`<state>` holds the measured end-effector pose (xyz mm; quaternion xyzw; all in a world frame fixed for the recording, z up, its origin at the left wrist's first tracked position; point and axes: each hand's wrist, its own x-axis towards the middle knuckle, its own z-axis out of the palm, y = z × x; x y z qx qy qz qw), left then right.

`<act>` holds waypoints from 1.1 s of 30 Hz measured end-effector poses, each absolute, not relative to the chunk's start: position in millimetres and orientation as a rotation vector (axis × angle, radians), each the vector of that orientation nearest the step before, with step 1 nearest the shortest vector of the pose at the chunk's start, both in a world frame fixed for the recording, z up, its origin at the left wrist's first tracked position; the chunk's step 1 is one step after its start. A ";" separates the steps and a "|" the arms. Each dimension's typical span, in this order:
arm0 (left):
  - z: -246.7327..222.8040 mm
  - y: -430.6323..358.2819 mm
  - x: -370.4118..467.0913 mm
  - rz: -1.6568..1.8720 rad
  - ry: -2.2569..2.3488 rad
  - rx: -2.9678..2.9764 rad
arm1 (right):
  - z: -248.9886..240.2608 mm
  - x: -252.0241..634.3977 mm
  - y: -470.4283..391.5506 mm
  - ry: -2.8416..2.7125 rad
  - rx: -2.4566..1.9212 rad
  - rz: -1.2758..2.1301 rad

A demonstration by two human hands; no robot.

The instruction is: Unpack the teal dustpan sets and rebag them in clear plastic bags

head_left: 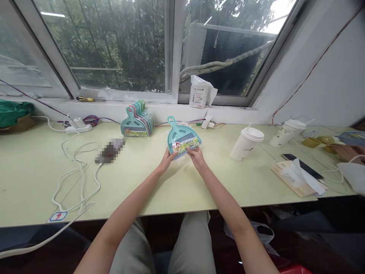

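Observation:
A light-blue dustpan set (182, 137) in clear wrapping, with a colourful label across its lower part, is held up over the pale green table (137, 160), its handle pointing away from me. My left hand (166, 160) grips its lower left edge. The lower right edge is pinched by my right hand (196, 155), thumb on the label side. Behind and to the left stands a row of similar wrapped dustpans (137, 120) in green, pink and blue.
White cables (82, 171) and a blurred-out object (110, 150) lie at left. To the right are a lidded cup (246, 142), another cup (288, 132), a tissue pack (296, 177) and a phone (303, 166). Another person's hand (349, 152) rests at far right.

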<state>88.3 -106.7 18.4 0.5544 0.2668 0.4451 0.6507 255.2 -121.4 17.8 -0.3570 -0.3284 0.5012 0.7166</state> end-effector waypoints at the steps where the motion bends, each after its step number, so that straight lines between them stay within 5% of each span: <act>1: 17.7 -106.5 88.7 1.003 0.616 1.228 | 18.0 255.2 -121.3 -0.739 -0.817 1.135; 7: 16.8 -95.3 85.1 1.079 0.725 0.973 | 27.1 284.3 -126.5 -1.082 -1.309 1.256; 10: 19.2 -83.0 74.2 1.129 0.761 0.867 | 34.1 300.5 -132.1 -1.364 -1.526 0.868; 14: 19.2 -72.2 58.3 1.088 0.838 0.740 | 37.5 297.0 -135.4 -1.636 -1.315 0.351; 21: 17.1 -70.1 51.5 0.817 0.792 0.863 | 19.3 288.1 -128.1 -1.486 -1.269 0.525; 33: 13.4 -78.7 45.4 0.648 0.626 1.027 | -13.3 294.7 -113.8 -1.642 -1.530 0.121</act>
